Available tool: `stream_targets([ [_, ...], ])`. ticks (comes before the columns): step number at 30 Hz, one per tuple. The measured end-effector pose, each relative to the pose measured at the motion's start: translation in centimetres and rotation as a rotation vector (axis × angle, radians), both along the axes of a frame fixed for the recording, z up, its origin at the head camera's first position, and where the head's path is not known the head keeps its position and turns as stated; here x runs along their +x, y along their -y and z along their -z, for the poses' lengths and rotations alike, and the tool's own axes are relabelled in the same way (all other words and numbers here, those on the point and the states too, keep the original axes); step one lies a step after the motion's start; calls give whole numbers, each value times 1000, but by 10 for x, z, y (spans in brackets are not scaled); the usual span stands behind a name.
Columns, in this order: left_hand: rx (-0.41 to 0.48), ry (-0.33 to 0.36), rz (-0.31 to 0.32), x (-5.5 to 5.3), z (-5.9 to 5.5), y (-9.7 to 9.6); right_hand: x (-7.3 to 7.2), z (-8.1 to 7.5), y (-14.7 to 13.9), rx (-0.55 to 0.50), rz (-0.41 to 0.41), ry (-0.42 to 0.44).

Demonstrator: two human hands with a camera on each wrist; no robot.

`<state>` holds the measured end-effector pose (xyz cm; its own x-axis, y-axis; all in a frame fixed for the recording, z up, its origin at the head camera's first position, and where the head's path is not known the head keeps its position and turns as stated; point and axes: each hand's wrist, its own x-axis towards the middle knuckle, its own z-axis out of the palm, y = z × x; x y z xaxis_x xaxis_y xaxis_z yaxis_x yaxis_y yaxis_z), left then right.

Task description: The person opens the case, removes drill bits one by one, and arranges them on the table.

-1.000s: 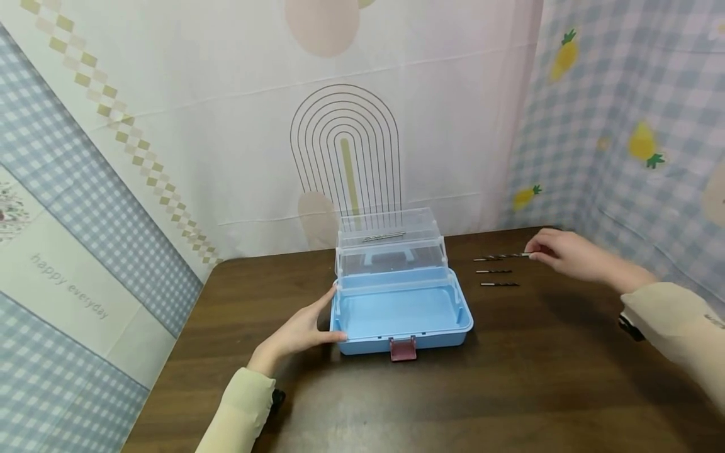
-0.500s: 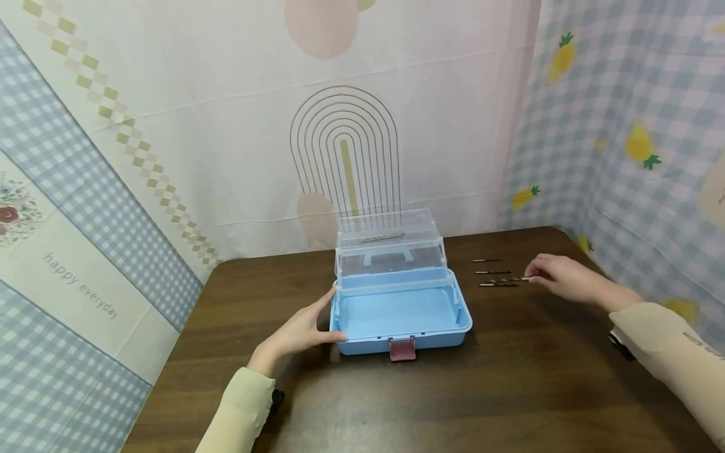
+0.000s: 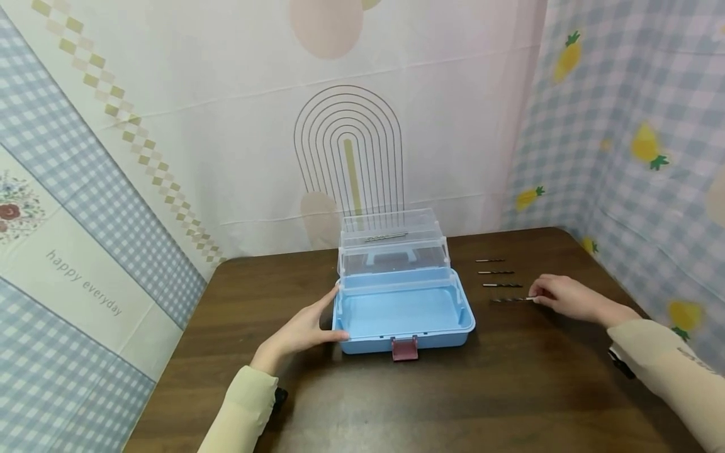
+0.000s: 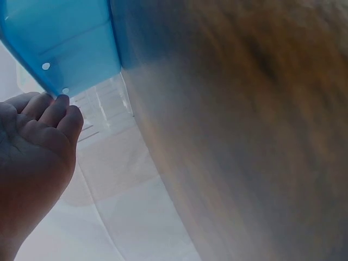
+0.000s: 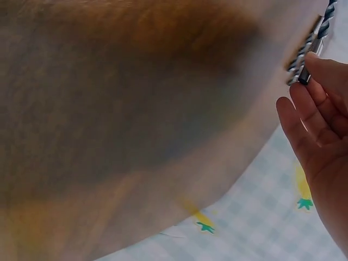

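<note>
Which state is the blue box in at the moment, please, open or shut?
Open: the blue box shows its inside floor, and its clear upper section stands raised at the back.

Soft, even light in the head view — pale sheen on the wooden tabletop [image 3: 368,402] — but both wrist views look dimmer, blurring it, the left hand [image 4: 41,147] shadowed.

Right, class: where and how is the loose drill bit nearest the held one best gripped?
I'd pinch the drill bit by its shank, probably from above: it lies flat on the table, that smooth silvery end facing the blue toolbox, while the opposite end is darker and spirally fluted.
</note>
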<state>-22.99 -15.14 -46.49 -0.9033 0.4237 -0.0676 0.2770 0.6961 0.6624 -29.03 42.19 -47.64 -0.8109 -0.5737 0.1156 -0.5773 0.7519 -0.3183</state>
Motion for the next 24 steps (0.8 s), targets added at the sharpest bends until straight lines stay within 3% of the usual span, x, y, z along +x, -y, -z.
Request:
stream_targets([
  [4,-6,4,-1,0,0,-1,0,8,-3,18,-1,17],
  [14,-1,3,1,-4,1,-1,-2,19,-7,5,-35,-37],
  [24,-10,6,-11,-2,3,0,-5,19,-9,9,-13,42],
])
